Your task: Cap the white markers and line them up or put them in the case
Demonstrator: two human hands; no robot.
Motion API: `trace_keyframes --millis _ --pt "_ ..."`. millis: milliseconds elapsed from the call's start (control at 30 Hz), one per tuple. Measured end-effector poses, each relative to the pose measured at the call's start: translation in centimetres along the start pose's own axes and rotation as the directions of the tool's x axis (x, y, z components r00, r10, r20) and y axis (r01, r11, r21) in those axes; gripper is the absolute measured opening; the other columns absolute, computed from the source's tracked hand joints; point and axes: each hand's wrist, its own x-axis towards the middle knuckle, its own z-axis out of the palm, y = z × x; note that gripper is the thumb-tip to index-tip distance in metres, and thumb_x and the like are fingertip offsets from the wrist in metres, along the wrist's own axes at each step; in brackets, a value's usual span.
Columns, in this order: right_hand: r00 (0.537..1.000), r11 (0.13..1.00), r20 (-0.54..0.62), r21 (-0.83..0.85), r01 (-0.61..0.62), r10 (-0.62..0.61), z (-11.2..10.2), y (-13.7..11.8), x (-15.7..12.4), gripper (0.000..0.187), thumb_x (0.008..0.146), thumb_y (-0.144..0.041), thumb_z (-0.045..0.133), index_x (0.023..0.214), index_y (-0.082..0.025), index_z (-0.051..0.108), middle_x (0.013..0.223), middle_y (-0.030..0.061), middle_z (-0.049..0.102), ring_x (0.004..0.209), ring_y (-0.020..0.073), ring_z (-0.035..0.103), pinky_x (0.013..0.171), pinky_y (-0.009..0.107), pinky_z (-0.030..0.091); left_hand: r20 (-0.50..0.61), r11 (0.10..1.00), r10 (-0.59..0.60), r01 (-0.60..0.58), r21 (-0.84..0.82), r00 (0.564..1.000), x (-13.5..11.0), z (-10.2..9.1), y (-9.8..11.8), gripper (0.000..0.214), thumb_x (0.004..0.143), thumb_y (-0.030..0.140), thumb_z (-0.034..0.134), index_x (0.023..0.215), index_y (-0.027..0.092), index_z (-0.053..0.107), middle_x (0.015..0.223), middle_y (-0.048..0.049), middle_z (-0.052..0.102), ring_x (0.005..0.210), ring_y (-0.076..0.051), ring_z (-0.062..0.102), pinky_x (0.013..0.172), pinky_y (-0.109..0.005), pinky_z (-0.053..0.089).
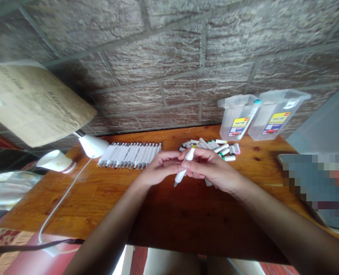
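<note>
Between my two hands, above the middle of the table, a white marker (181, 175) is held at a tilt, with a yellow end up and a grey tip down. My left hand (160, 168) pinches it from the left, thumb against its barrel. My right hand (206, 164) grips it from the other side, thumb and fingers closed round it. Left of my hands lies a row of white markers (129, 156) side by side. Behind my right hand is a loose pile of white caps (221, 148), some with green ends; part of the pile is hidden.
Two clear plastic containers (268, 126) stand against the brick wall at the back right. A white lamp base (93, 146), its cable (65, 196) and a tipped paper cup (56, 162) are on the left. A brown paper bag (34, 103) hangs above. A blurred-out device lies right.
</note>
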Motion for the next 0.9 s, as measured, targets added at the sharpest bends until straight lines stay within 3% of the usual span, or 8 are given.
trace_keyframes --millis 167,400,567,667,800,900 --pt "1.000 0.998 -0.018 0.064 0.025 -0.024 0.2 -0.2 0.2 0.020 0.081 -0.036 0.083 0.090 -0.021 0.073 0.074 -0.0024 0.066 0.060 0.0056 0.054 0.052 0.017 0.037 -0.014 0.999 -0.022 0.022 0.028 1.000 -0.1 0.1 0.1 0.033 0.078 0.039 0.084 0.096 0.013 0.075 0.086 -0.0081 0.079 0.078 -0.021 0.076 0.071 -0.027 0.057" --pt "0.998 0.996 -0.051 0.080 0.048 -0.044 0.4 -0.3 0.1 0.027 0.076 -0.032 0.087 0.080 -0.019 0.064 0.067 -0.0046 0.065 0.059 0.0075 0.058 0.057 0.020 0.046 0.060 0.999 -0.014 0.012 0.037 0.998 -0.1 0.2 0.2 0.032 0.078 0.037 0.084 0.097 0.014 0.070 0.086 -0.0057 0.078 0.079 -0.018 0.076 0.072 -0.025 0.058" --pt "0.997 0.997 -0.065 0.068 0.032 -0.028 0.5 -0.1 0.2 0.032 0.077 -0.037 0.086 0.078 -0.018 0.060 0.062 -0.0058 0.061 0.053 0.0068 0.055 0.053 0.019 0.043 0.076 0.997 -0.070 0.068 0.037 0.995 0.0 0.6 0.3 0.031 0.081 0.031 0.083 0.100 0.013 0.067 0.087 -0.0065 0.078 0.080 -0.018 0.076 0.074 -0.026 0.060" --pt "0.996 0.998 -0.078 0.052 0.041 -0.037 0.3 -0.1 0.3 0.032 0.079 -0.040 0.084 0.078 -0.019 0.060 0.059 -0.0060 0.059 0.052 0.0074 0.054 0.052 0.020 0.041 0.068 0.998 -0.042 0.039 0.040 0.997 0.2 0.9 0.4 0.031 0.083 0.032 0.081 0.103 0.014 0.065 0.087 -0.0066 0.078 0.079 -0.018 0.076 0.073 -0.027 0.060" --pt "0.982 0.992 -0.186 0.122 0.037 -0.014 -0.4 -0.7 0.5 0.032 0.077 -0.044 0.085 0.080 -0.020 0.064 0.064 -0.0055 0.060 0.054 0.0066 0.050 0.051 0.020 0.040 -0.080 0.993 0.047 -0.038 0.109 0.996 0.6 0.8 0.5 0.040 0.085 0.040 0.077 0.115 0.016 0.066 0.090 -0.0069 0.079 0.077 -0.019 0.076 0.072 -0.029 0.059" --pt "0.950 0.979 -0.311 0.202 0.037 0.028 -0.9 -1.3 0.8 0.039 0.071 -0.047 0.089 0.077 -0.020 0.062 0.066 -0.0057 0.058 0.052 0.0054 0.045 0.046 0.018 0.035 -0.241 0.974 0.114 -0.061 0.218 0.964 1.0 0.3 0.4 0.040 0.088 0.048 0.072 0.109 0.013 0.069 0.081 -0.0060 0.078 0.070 -0.016 0.073 0.070 -0.027 0.057"
